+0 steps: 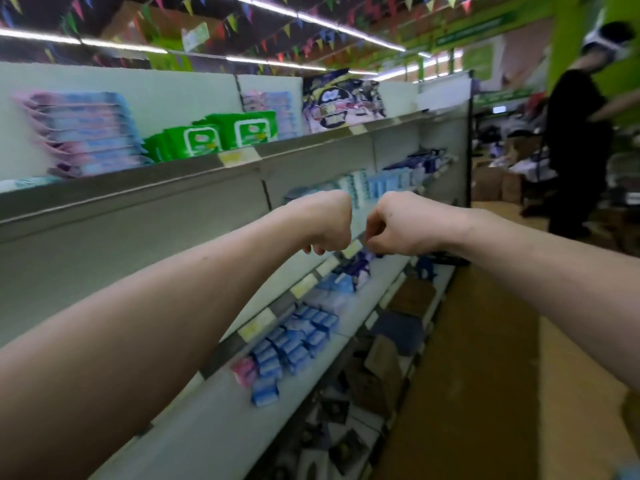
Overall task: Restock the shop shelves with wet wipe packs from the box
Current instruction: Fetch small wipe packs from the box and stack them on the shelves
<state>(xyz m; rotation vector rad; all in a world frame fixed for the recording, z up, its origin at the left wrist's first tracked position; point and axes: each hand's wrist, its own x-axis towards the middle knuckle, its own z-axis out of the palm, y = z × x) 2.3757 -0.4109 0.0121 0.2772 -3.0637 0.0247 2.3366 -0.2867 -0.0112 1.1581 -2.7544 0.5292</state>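
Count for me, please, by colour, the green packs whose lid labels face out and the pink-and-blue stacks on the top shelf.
Green packs with the lid label facing out: 2
Pink-and-blue stacks: 2
Total: 4
More green shows to the left of the two packs, but it is too blurred to count.

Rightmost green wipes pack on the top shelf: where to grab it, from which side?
Pinch its upper edge, coming from the front and above. The green wipes pack stands upright facing the aisle; the shelf lip hides its base and another green pack crowds its left side.
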